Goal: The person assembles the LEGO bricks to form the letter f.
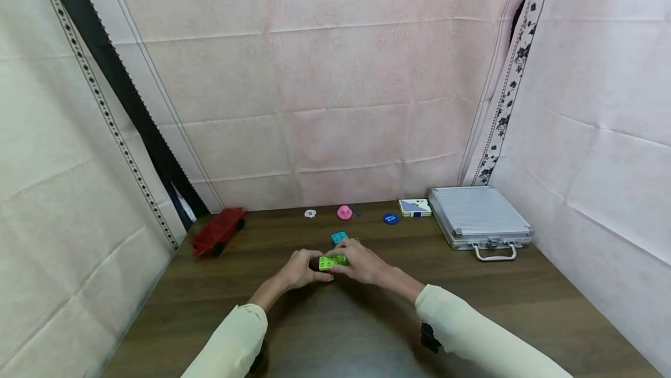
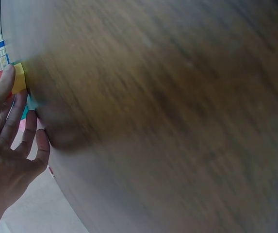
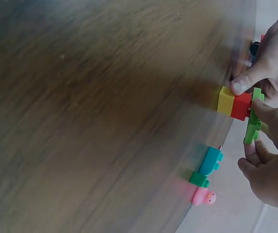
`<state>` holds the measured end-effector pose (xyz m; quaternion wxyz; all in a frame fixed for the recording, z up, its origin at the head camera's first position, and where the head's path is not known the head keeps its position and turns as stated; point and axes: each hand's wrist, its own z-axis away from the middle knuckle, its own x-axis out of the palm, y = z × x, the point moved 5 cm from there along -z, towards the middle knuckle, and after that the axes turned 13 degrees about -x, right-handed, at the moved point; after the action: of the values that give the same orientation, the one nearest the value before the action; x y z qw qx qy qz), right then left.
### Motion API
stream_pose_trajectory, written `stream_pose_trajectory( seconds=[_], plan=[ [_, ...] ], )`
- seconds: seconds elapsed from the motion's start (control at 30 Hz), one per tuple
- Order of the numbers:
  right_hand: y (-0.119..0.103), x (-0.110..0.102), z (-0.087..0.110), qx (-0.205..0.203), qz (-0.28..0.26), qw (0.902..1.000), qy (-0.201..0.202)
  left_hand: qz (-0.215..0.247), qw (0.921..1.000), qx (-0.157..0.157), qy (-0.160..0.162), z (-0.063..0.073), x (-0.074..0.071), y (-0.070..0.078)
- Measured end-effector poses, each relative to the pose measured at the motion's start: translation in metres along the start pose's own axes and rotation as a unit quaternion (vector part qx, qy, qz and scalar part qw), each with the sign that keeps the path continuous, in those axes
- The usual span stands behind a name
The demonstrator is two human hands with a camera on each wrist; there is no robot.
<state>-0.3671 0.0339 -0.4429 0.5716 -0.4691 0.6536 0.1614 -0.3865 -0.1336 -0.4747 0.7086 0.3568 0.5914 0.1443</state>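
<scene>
In the middle of the table, a small stack has a yellow toy brick at the bottom, a red toy brick above it and a long light-green toy brick on top. My left hand pinches the red and yellow bricks from the left, thumb near where they meet. From the other side my right hand holds the light-green brick between thumb and fingers, and a sliver of red shows beneath it in the head view. Just behind the hands is a turquoise brick.
Beyond it stand a dark green brick and a pink toy duck. Along the back lie a small white piece, a blue disc and a flat box. A silver case is at right, a red toy vehicle at left.
</scene>
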Motion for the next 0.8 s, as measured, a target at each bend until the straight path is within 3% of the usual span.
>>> stream_pose_trajectory(
  seconds=[0.27,0.57,0.8],
  plan=[
    [0.0017,0.0008,-0.0018,-0.004,0.012,0.9998,-0.013,-0.001,1.0000,0.003,-0.003,0.0007,-0.0002,0.0005],
    [-0.0029,0.0036,-0.0050,-0.032,0.071,0.9963,-0.038,-0.008,1.0000,0.002,-0.001,0.0017,0.0005,-0.0001],
    [-0.0015,0.0045,-0.0029,-0.025,0.091,0.9947,-0.040,-0.005,1.0000,-0.001,-0.002,-0.0009,0.0017,0.0004]
  ],
)
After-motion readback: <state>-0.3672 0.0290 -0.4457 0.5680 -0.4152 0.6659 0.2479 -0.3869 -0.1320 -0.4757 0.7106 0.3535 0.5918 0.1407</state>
